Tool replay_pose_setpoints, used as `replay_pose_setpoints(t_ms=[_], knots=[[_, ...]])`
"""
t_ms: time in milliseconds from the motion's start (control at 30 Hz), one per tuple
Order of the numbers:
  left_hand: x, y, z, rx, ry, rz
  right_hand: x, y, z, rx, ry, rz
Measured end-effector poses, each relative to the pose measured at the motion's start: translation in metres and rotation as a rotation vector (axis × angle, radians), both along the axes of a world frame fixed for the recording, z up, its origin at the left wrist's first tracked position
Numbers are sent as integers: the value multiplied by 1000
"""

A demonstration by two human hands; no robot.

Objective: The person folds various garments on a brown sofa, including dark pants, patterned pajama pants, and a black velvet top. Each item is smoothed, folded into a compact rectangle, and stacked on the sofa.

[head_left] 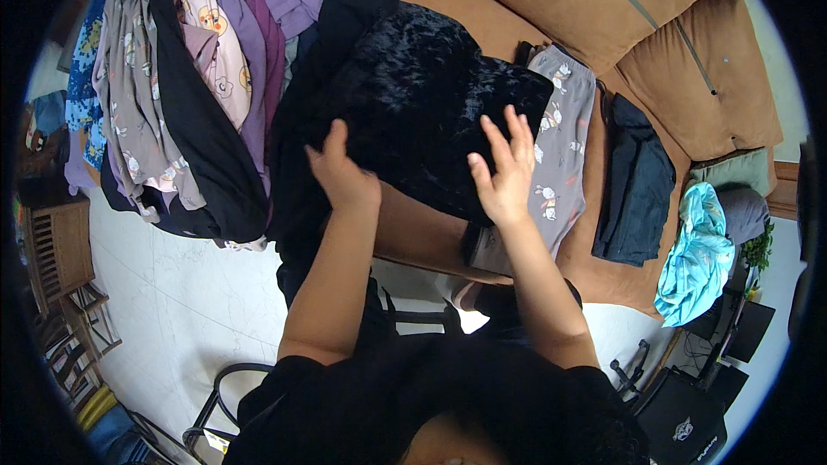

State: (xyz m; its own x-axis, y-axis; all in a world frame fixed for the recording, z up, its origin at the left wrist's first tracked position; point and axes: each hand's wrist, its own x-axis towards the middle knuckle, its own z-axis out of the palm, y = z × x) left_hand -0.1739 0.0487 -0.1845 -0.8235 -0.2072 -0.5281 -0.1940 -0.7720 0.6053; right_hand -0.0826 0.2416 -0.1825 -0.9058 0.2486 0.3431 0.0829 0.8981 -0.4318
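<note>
A black velvety garment (pixel 413 110) lies spread over the brown sofa seat before me. My left hand (pixel 345 171) is above its left part, slightly blurred, thumb and fingers apart, with nothing seen in it. Over the garment's right part is my right hand (pixel 507 174), fingers spread and holding nothing; whether either palm touches the cloth I cannot tell. Gray pants with a rabbit print (pixel 562 123) lie flat just right of the black garment. Farther right is a folded dark garment (pixel 636 187).
A large heap of clothes (pixel 213 77) is at the left. Brown cushions (pixel 698 84) line the sofa's back. A crumpled turquoise cloth (pixel 698 258) lies at the sofa's right end. A black tubular frame (pixel 226 394) stands on the floor at lower left.
</note>
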Motion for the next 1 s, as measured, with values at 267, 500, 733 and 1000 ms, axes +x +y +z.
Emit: replay_pose_setpoints(t_ms=[267, 500, 733, 1000], knots=[[-8, -5, -19, -197, -280, 55, 8, 40, -39, -813, -121, -461], [-15, -10, -14, -126, -340, 38, -20, 34, 7, -1475, -442, -511], [-7, -17, -17, 140, -181, -67, -23, 28, 76, -1642, -223, -391], [85, 31, -17, -97, -413, -618, 114, 146, 40, -597, -326, -576]])
